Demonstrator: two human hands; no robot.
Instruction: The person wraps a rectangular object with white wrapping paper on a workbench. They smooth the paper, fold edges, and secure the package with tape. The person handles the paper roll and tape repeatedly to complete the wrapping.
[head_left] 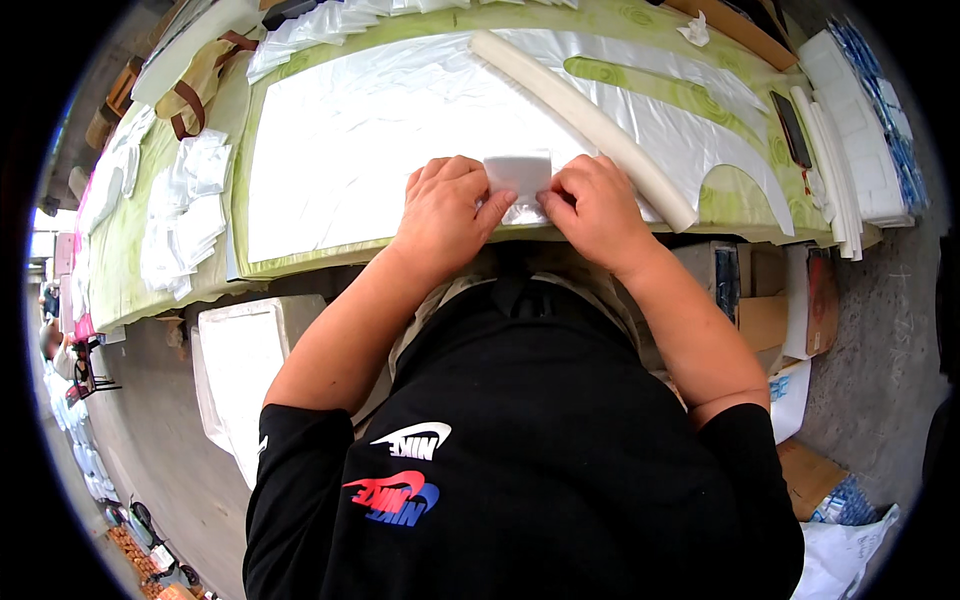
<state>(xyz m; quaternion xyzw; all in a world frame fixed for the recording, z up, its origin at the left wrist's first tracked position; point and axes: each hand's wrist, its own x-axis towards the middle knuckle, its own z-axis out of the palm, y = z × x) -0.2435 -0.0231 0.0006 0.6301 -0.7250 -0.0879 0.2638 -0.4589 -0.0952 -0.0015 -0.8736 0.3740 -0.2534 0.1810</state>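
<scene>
A small pale packet (518, 172) is held by its lower part between the two hands. The left hand (442, 212) has its fingers curled in, nearly closed, with the thumb pressed to the packet's lower left corner. The right hand (598, 210) is bent much the same way, its thumb and forefinger pinching the lower right corner.

The packet sits midway between the hands, over the near edge of the table, its upper part rising clear of the fingers. It is flat and roughly square, grey-white above, with a shiny, crinkled, see-through strip along the bottom.

Beneath the hands, a glossy white sheet (350, 150) covers much of the table. A long off-white roll (590, 125) lies slantwise on it, its near end just beside the right hand. Green patterned cloth (725, 195) shows around the sheet. Well to the left lie clear plastic bags (185, 225), and beyond them a yellowish bag (203, 80) with brown handles. A dark, flat, oblong object (790, 130) rests far right.
</scene>
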